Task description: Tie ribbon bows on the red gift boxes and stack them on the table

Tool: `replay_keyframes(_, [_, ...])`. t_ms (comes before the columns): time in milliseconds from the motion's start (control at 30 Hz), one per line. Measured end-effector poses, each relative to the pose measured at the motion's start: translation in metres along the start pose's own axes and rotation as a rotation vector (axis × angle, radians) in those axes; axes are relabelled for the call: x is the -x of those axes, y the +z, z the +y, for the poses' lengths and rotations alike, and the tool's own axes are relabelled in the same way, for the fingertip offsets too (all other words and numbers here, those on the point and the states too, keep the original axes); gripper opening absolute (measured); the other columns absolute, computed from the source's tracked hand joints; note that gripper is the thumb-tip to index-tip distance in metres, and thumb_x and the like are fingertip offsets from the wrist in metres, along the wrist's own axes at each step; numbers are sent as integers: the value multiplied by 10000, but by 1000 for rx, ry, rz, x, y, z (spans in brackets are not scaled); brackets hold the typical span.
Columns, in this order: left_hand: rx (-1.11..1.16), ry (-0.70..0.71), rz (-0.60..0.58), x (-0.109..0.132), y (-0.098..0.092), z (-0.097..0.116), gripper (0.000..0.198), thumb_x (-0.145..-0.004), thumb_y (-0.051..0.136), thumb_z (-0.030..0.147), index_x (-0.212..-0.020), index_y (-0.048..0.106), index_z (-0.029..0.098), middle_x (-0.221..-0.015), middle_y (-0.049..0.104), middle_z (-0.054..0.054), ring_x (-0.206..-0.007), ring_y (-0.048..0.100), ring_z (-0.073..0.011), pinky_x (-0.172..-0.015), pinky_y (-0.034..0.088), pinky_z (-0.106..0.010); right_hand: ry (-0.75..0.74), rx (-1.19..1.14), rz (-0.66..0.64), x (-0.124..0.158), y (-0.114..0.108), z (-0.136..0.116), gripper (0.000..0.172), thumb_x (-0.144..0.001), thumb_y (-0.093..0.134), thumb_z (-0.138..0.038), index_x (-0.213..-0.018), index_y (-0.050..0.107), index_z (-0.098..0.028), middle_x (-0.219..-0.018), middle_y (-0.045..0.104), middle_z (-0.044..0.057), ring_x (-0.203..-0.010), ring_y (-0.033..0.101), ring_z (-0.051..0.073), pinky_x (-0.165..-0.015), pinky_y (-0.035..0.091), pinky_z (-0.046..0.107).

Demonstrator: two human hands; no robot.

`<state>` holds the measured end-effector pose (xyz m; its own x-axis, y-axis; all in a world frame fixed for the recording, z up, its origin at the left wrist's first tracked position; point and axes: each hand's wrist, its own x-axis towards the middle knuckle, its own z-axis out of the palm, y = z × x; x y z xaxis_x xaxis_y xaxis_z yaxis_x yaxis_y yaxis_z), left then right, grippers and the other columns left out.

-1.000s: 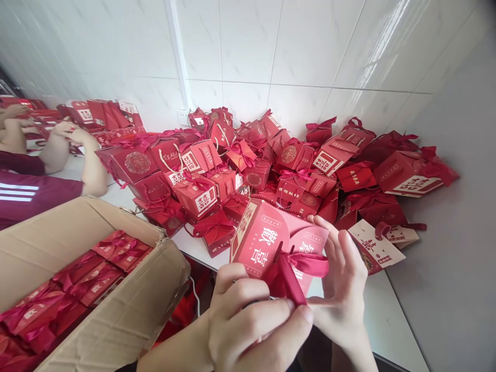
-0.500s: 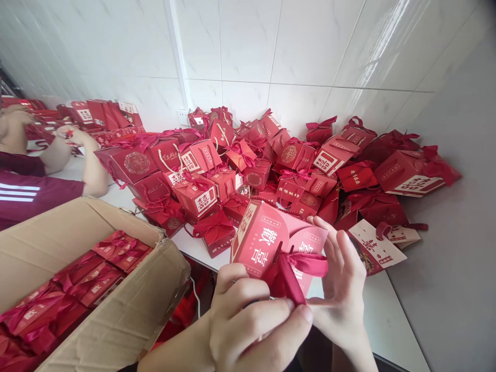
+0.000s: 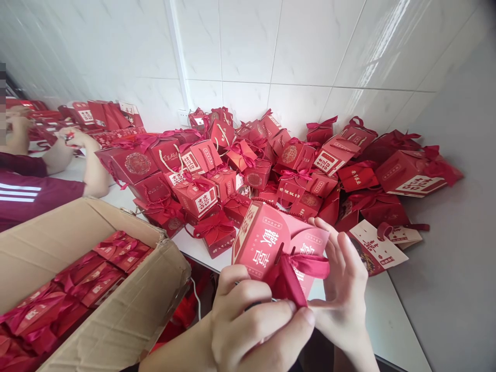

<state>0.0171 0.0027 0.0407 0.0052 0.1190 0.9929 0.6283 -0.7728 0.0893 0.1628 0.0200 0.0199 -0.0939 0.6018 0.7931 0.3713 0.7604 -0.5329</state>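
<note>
A red gift box point(image 3: 267, 232) with white characters is held up in front of me, tilted, over the table's front edge. Its dark red satin ribbon point(image 3: 310, 266) is tied at the slots in the lid, with a loop on the right. My left hand point(image 3: 259, 320) is closed, thumb and forefinger pinching the ribbon's lower end. From the right side, my right hand point(image 3: 344, 289) grips the box, fingers behind it and thumb near the lower corner. The box's underside and far side are hidden.
Many similar red boxes point(image 3: 199, 196) are heaped on the white table point(image 3: 391, 315) against the tiled wall. An open cardboard carton point(image 3: 127, 305) holding ribboned boxes stands at left. White-and-red cards point(image 3: 377, 248) lie at right. Beyond the carton, a co-worker's arm point(image 3: 95, 163) rests by more red packaging.
Almost nothing differs. My hands and the box have shifted very slightly right with the view, and the pinch on the ribbon is the same. The co-worker's hands have moved a little.
</note>
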Motion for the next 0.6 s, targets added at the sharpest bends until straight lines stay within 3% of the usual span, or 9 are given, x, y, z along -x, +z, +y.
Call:
replay_keyframes(500, [36, 32, -11, -3, -1, -1, 212, -837, 508, 136, -733, 675, 215, -591, 622, 43, -520, 538, -97, -640, 459, -323, 14, -30, -3, 1, 1, 1, 896, -737, 720, -332, -1432, 155, -334, -1441, 302, 118, -1294, 351, 356, -964, 399, 584])
replay_keyframes(600, [39, -56, -85, 6, -6, 9, 169, -829, 529, 146, -797, 670, 232, -633, 621, 35, -555, 550, -113, -673, 471, -339, 16, -34, -4, 3, 0, 1, 891, -734, 721, -327, -1428, 162, -345, -1445, 300, 106, -1305, 337, 349, -985, 372, 589])
